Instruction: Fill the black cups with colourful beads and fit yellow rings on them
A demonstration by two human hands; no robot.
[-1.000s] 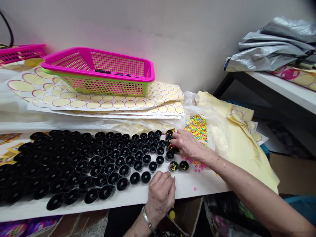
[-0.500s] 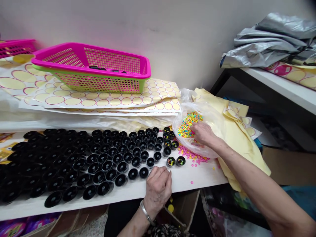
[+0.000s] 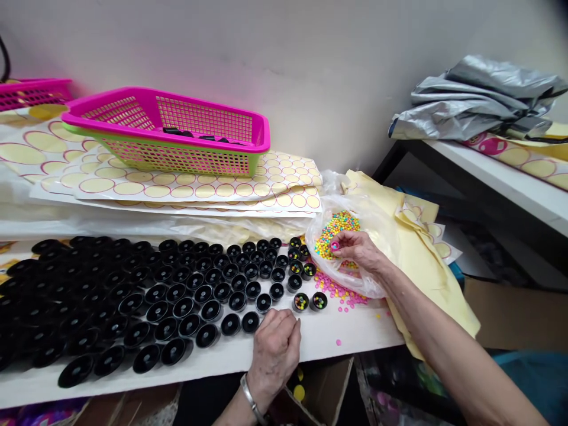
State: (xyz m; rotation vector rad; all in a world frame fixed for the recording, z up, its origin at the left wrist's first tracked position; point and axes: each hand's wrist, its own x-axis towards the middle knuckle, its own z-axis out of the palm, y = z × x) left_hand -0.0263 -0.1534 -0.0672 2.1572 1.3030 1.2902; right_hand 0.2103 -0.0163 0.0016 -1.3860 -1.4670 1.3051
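Observation:
My right hand [image 3: 358, 251] is at the mouth of a clear plastic bag [image 3: 370, 289], pinching a small round pink cup [image 3: 335, 245]. Multicoloured candy beads [image 3: 338, 228] fill the bag beside its fingertips. My left hand [image 3: 277, 346] rests curled on the table's front edge; its palm is hidden, so I cannot tell what it holds. Beside it stand rows of small black cups [image 3: 230, 323], looking empty. To its right, two black cups [image 3: 300, 302] have coloured beads at the bottom, and several more with beads stand behind them.
Loose pink beads [image 3: 339, 287] lie scattered beside the bag. Behind the cups, a pink and green basket [image 3: 177, 157] with black pieces sits on sticker sheets [image 3: 204, 190]. Yellow paper [image 3: 426, 278] lies at right, below a shelf [image 3: 488, 171] bearing silver bags [image 3: 470, 106].
My right hand has lifted slightly out of the beads, and the pink cup now shows in its fingers. My left hand remains curled beside the cups. The view has shifted a little.

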